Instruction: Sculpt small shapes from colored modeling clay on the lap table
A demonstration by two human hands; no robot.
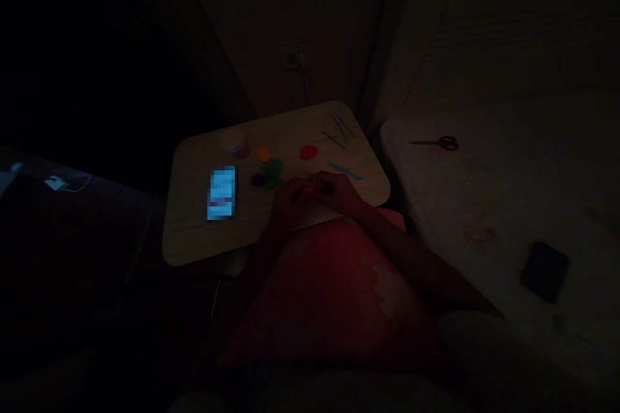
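Note:
My left hand (290,201) and my right hand (335,192) meet over the front edge of a small rounded wooden lap board (194,232), fingertips together. Something small may sit between the fingers, but the dim light hides it. Just beyond them lie a green lump of modelling clay (272,173), a dark purple lump (258,179), a red lump (308,152) and an orange lump (263,153). A teal sculpting tool (345,171) lies near my right hand, and thin teal tools (341,129) lie at the back corner. A pale round tub (235,144) stands at the back.
A phone with a glowing, blurred screen (221,193) lies on the board's left. On the pale bedding (484,193) to the right are scissors (436,143) and a dark square object (545,271). A red cushion (329,290) lies under my forearms.

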